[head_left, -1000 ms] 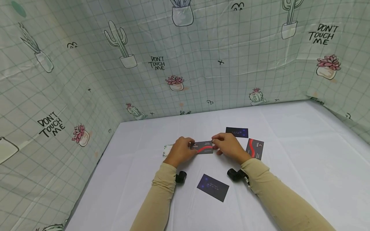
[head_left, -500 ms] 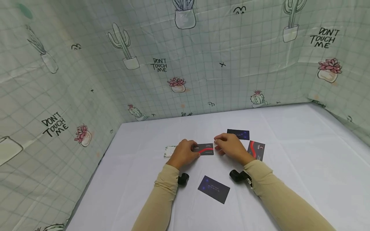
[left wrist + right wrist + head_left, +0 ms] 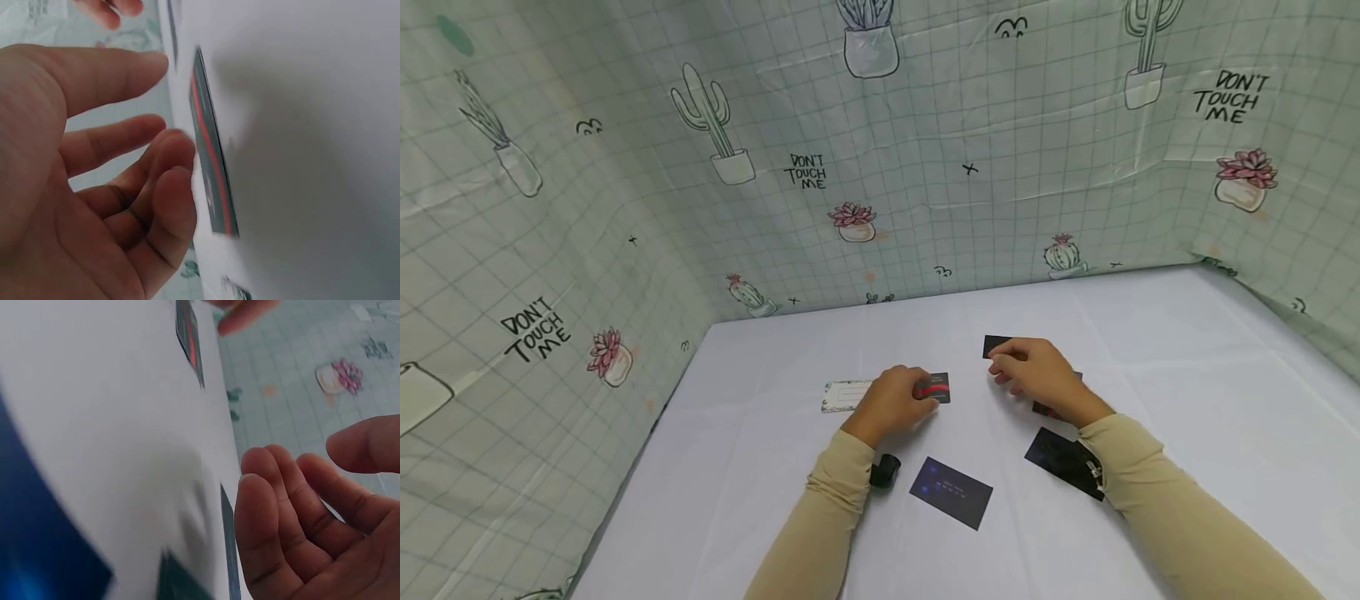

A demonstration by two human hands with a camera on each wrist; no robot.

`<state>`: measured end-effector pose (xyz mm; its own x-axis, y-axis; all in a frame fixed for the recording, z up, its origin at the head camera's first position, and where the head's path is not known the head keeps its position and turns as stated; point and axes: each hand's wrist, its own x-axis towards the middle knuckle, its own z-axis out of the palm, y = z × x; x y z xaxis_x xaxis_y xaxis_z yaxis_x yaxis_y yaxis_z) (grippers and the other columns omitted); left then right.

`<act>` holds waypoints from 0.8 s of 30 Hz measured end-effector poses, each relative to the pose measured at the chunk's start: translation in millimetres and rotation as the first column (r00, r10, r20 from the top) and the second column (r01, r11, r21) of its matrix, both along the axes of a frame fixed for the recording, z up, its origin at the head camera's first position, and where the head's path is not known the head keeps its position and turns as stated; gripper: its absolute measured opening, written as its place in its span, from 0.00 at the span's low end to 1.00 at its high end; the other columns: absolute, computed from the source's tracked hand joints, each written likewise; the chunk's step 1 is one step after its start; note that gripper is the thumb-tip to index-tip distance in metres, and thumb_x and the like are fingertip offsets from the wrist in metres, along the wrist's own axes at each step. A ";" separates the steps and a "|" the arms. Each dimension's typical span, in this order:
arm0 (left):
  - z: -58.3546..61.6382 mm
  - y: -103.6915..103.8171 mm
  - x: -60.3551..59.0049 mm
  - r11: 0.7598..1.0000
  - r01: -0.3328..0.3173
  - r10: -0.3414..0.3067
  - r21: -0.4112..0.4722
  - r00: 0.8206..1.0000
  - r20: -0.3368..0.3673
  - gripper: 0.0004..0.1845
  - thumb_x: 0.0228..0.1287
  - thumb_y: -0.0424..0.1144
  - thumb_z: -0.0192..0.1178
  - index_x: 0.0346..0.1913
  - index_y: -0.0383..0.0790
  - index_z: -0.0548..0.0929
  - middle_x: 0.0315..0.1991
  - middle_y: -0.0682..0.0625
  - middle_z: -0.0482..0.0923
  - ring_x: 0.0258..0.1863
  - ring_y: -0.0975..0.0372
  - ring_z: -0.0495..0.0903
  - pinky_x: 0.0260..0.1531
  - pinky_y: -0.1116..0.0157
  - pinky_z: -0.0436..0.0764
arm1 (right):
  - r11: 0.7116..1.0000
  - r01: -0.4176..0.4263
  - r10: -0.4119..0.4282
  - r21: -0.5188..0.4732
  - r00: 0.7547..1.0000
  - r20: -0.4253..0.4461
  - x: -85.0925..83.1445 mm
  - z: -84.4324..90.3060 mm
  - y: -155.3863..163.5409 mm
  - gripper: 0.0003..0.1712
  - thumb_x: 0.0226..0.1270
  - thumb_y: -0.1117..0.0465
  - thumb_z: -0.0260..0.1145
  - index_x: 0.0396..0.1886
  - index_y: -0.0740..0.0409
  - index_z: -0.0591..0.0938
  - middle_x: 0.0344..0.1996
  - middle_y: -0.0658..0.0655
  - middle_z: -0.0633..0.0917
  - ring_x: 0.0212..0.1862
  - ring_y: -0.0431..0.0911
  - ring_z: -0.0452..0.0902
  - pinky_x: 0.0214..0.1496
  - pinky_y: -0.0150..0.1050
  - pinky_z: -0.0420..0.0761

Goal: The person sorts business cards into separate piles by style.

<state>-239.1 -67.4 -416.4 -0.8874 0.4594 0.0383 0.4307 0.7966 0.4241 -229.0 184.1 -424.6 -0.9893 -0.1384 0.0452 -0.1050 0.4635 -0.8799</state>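
Note:
My left hand (image 3: 892,404) hovers over a dark business card with a red stripe (image 3: 939,388), covering its left part. In the left wrist view that card lies flat beside the loosely curled fingers, which are apart from the thumb and hold nothing. My right hand (image 3: 1041,375) is above the cards on the right, its bent fingers and thumb apart with nothing between them. It partly hides a dark blue card (image 3: 995,346) at the back and another red-striped card (image 3: 1042,409) beneath it.
A white card with a leafy border (image 3: 841,396) sits left of my left hand. Nearer me are a dark card with blue spots (image 3: 951,492) and another dark card (image 3: 1051,454) beside my right sleeve. A patterned cloth (image 3: 917,233) rises behind the white table (image 3: 760,433).
My right hand has left the middle red-striped card and moved right over the other cards. My left hand has shifted slightly right, showing more of the white card. A dark card near the right sleeve is uncovered.

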 end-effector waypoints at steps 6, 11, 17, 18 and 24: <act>1.6 17.6 9.4 0.997 0.083 -0.083 0.009 0.996 0.029 0.17 0.66 0.44 0.66 0.53 0.39 0.86 0.27 0.55 0.74 0.27 0.65 0.70 0.27 0.69 0.70 | 0.989 0.040 -0.032 0.143 0.998 -0.058 1.3 -2.0 40.4 0.20 0.78 0.57 0.57 0.56 0.69 0.81 0.40 0.61 0.87 0.39 0.49 0.82 0.35 0.39 0.82; 1.6 31.6 14.7 0.993 0.122 -0.121 -0.011 0.992 0.024 0.18 0.67 0.45 0.65 0.55 0.41 0.86 0.31 0.58 0.79 0.27 0.69 0.73 0.30 0.71 0.73 | 0.955 0.103 -0.083 0.277 0.993 -0.084 1.7 -3.2 67.9 0.21 0.77 0.55 0.56 0.54 0.68 0.82 0.40 0.62 0.86 0.41 0.53 0.80 0.39 0.46 0.78; 1.3 49.2 15.4 0.989 0.143 -0.141 -0.047 0.989 0.040 0.17 0.68 0.47 0.64 0.55 0.44 0.86 0.33 0.58 0.82 0.28 0.70 0.74 0.31 0.71 0.73 | 0.913 0.102 -0.081 0.395 0.994 -0.069 -0.1 -2.2 86.9 0.20 0.73 0.56 0.60 0.49 0.69 0.83 0.43 0.69 0.84 0.45 0.59 0.77 0.44 0.53 0.75; 1.3 52.6 15.1 0.988 0.145 -0.142 -0.059 0.989 0.042 0.17 0.68 0.47 0.64 0.55 0.44 0.86 0.33 0.58 0.83 0.29 0.70 0.74 0.31 0.71 0.73 | 0.912 0.091 -0.075 0.401 0.996 -0.055 -0.2 -2.3 88.2 0.20 0.73 0.55 0.60 0.48 0.70 0.83 0.42 0.68 0.84 0.44 0.59 0.77 0.43 0.52 0.75; 3.0 73.7 11.4 0.980 0.139 -0.130 -0.144 0.989 0.071 0.18 0.66 0.49 0.66 0.56 0.48 0.86 0.32 0.60 0.80 0.31 0.70 0.74 0.34 0.70 0.74 | 0.908 0.059 -0.051 0.416 0.998 -0.030 -1.7 -7.6 90.7 0.18 0.72 0.55 0.63 0.44 0.67 0.84 0.39 0.64 0.84 0.42 0.56 0.75 0.43 0.50 0.73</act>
<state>-227.7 6.2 -413.5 -0.8159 0.5710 -0.0910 0.5150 0.7892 0.3346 -230.7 274.8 -432.2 -0.9955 -0.0940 0.0134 -0.0829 0.7926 -0.6041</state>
